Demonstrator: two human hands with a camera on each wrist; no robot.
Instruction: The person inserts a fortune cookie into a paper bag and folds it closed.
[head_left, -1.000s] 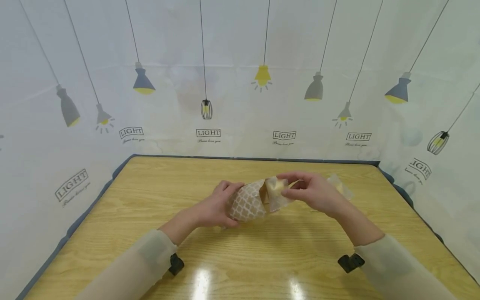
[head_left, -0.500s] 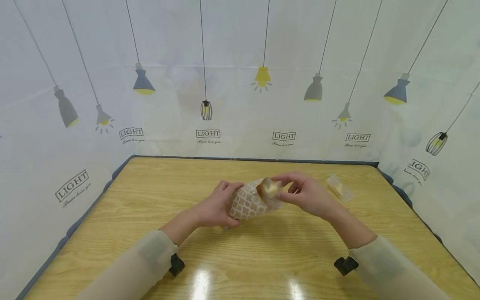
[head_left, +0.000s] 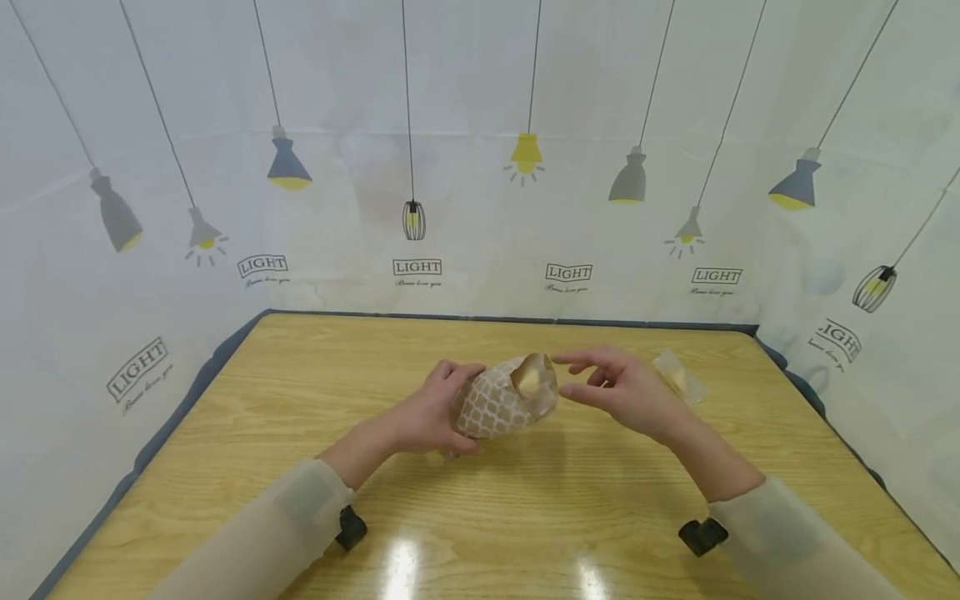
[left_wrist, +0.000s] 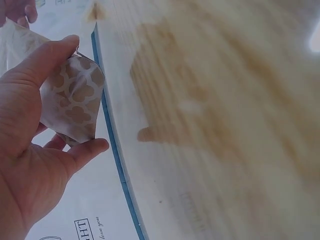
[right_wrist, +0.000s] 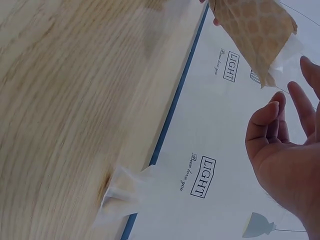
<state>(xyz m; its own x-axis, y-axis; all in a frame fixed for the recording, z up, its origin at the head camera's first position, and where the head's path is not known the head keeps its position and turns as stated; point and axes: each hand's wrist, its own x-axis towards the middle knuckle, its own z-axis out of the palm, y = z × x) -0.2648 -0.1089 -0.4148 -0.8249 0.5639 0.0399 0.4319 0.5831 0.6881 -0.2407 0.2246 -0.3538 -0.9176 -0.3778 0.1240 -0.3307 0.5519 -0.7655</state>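
Observation:
A tan paper bag (head_left: 491,404) with a white lattice pattern is tilted over the middle of the table, its mouth toward the right. My left hand (head_left: 429,415) grips its closed end, thumb on one side and fingers on the other; the left wrist view shows the bag's patterned corner (left_wrist: 77,102) in that grasp. Inside the mouth shows a pale yellow piece in a clear wrapper (head_left: 530,383), mostly hidden. Just right of the mouth is my right hand (head_left: 636,393), its fingers loosely bent with nothing between them and apart from the bag in the right wrist view.
Another clear packet with pale yellow contents (head_left: 678,379) lies on the wooden table (head_left: 360,350), behind and right of my right hand. A white sheet printed with lamps (head_left: 480,192) surrounds the table's back and sides.
The wrapped yellow piece went from my right fingers into the bag's mouth, moving left. My right hand has let go and drawn back slightly right. The left hand still holds the bag.

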